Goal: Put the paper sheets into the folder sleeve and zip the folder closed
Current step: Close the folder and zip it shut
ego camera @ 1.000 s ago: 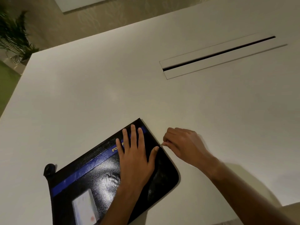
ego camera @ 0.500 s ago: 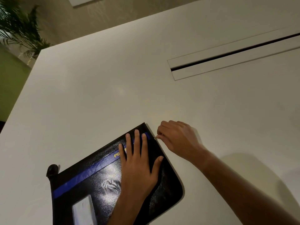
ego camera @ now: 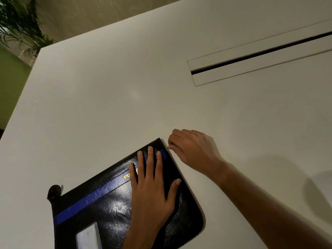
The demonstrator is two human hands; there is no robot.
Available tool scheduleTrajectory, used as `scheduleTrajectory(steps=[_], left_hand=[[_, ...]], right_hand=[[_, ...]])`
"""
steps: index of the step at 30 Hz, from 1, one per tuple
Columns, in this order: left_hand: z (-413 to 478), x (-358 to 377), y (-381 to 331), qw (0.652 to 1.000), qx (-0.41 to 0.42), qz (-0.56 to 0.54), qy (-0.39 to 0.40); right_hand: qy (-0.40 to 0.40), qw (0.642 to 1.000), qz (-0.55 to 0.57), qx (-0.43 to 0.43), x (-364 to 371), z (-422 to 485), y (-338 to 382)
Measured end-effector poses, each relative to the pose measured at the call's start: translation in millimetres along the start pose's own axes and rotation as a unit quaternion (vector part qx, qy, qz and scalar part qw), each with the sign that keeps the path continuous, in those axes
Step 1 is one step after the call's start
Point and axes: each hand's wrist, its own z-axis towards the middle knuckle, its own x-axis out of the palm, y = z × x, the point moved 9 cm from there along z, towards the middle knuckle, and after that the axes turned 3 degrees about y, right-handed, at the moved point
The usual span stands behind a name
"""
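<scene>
Folder: black zip folder (ego camera: pixel 111 209) flat on the white table (ego camera: pixel 107 105), long axis slanting toward its far corner.
Zipper pull: small metal tab (ego camera: pixel 166 147) just short of that corner.
Right hand (ego camera: pixel 192 151): pinched narrow on the pull, nearest the corner.
Left hand (ego camera: pixel 152 184): spread wide, pressing the cover.
Papers: hidden.

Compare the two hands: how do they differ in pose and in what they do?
The left hand lies flat with spread fingers on the folder; the right hand is curled beside its edge. The left presses the cover; the right pinches the zipper pull near the far corner. Both are bare and touch the folder.
</scene>
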Motion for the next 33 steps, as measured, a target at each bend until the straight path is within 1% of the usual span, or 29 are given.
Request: scheduleTrajectory(steps=[6,14,26,30,33], left_hand=[[0.5,-1.8,-1.9,1.0,0.003,-0.003,-0.005],[1.2,-0.1,-1.0,1.0,0.001,-0.003,-0.008],[1.4,3.3,-0.7,1.0,-0.001,-0.004,-0.02],[1.7,-1.2,-2.0,1.0,-0.003,-0.009,-0.014],[3.3,-12.6,1.1,0.999,-0.009,-0.038,-0.014]], right_hand=[[0.011,1.0,0.0,-0.004,4.0,3.2,-0.5],[0.006,1.0,-0.003,0.013,7.7,3.4,-0.9],[-0.008,0.999,-0.036,0.027,4.6,2.7,7.6],[0.028,0.997,-0.015,0.065,5.8,1.6,4.9],[0.056,0.987,0.061,0.136,-1.7,-12.7,1.0]])
